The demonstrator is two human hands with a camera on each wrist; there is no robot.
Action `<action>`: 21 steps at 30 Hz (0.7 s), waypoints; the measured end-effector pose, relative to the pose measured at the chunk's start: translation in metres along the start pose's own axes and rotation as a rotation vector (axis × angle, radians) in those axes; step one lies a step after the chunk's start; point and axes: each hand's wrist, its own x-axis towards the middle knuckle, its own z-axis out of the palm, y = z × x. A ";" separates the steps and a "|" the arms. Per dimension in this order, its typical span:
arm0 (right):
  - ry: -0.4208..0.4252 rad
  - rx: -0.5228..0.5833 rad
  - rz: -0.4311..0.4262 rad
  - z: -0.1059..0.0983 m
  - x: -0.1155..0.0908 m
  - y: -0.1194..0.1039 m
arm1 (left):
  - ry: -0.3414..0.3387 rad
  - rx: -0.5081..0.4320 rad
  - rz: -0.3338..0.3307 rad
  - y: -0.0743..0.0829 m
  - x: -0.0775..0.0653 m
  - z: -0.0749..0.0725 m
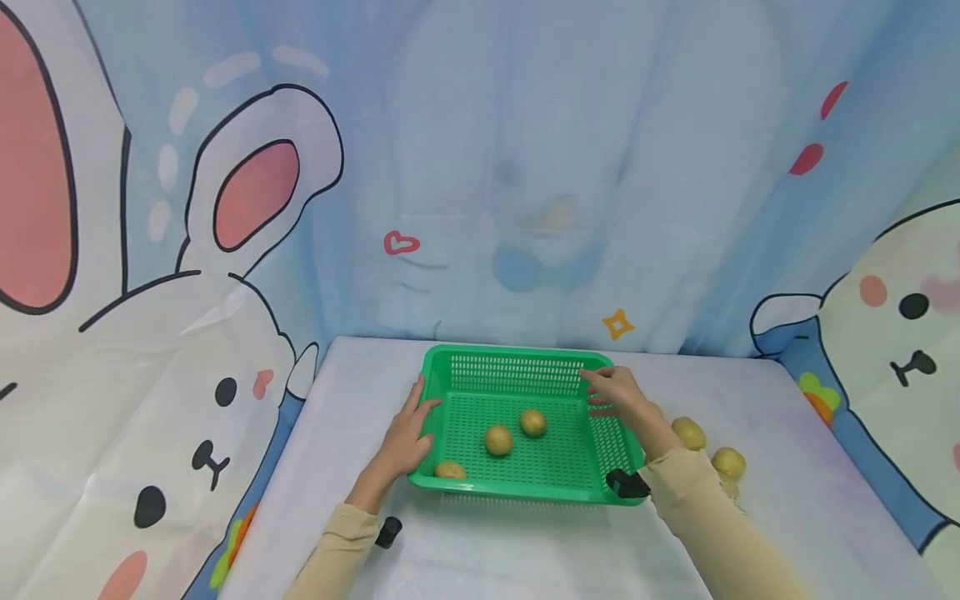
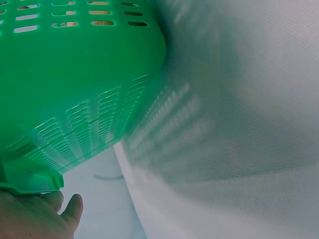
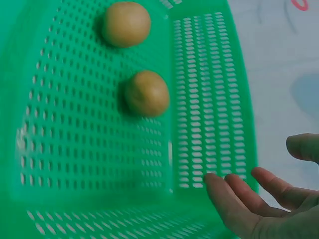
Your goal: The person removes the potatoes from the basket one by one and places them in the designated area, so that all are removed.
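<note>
A green plastic basket (image 1: 517,492) with slotted walls stands on the table. Inside it are three yellowish potatoes: one potato (image 1: 533,422) near the middle, a second potato (image 1: 498,440) beside it, and a third potato (image 1: 451,471) partly hidden by the front rim. My left hand (image 1: 405,437) grips the basket's left rim; the left wrist view shows its fingertips (image 2: 74,209) at the rim's edge. Above the right wall, near the back corner, my right hand (image 1: 617,392) holds nothing. Its fingers are spread and loosely bent, as the right wrist view also shows.
On the white-covered table (image 1: 525,554), several more potatoes (image 1: 688,433) lie right of the basket, partly hidden behind the right forearm. A blue printed curtain (image 1: 525,167) hangs along the table's back edge, with rabbit drawings at both sides.
</note>
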 end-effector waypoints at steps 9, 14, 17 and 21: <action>-0.037 0.008 0.054 0.026 0.017 0.010 | 0.000 -0.013 0.020 -0.002 0.000 0.000; -0.015 0.023 0.090 0.037 0.024 0.016 | 0.008 -0.010 0.018 -0.001 0.000 -0.001; -0.009 0.023 0.118 0.043 0.029 0.021 | 0.012 -0.009 0.018 -0.001 0.000 0.001; -0.036 0.057 0.152 0.050 0.034 0.027 | 0.011 -0.012 0.022 -0.002 0.000 0.001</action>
